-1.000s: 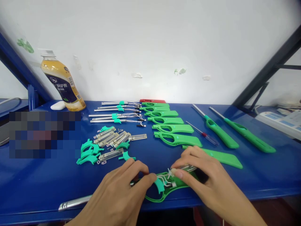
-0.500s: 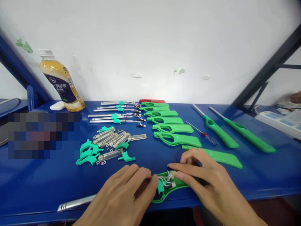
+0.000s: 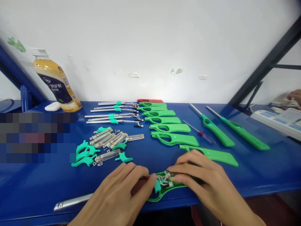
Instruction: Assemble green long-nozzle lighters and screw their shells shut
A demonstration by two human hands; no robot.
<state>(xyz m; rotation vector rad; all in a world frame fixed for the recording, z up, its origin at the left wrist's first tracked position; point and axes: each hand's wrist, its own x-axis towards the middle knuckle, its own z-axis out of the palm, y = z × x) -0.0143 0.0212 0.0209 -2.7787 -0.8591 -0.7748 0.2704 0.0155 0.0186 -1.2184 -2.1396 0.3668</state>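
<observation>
**Fiddling with the guts of an open green shell (image 3: 176,187)**

Down at the near edge of a blue surface (image 3: 145,154), right between the left hand (image 3: 122,188) and the right hand (image 3: 204,179). On the right side, pinching the capped end of a clear tank (image 3: 173,174) between thumb and index, just over the shell. On the left, curled around the shell's narrow end with thumb and index close together; can't tell exactly what's gripped in there. Inside the shell, near the left thumb: a teal trigger (image 3: 157,186), plus white wires (image 3: 161,180) looping toward the tank. Poking out past the left wrist, a silver tube (image 3: 72,201).

Just beyond the right hand, another green shell (image 3: 222,157), lying flat. Further back, a column of more green shells (image 3: 180,128) with a red one (image 3: 150,100) at the far end. Off to the right, a screwdriver (image 3: 205,137) and two whole green lighters (image 3: 218,133). To the left, a heap of spare clear tanks (image 3: 108,155) mixed with loose teal triggers (image 3: 84,161), then metal tubes (image 3: 104,121) with wires behind. Back by the wall (image 3: 155,40), a bottle of yellow drink (image 3: 55,84).
</observation>
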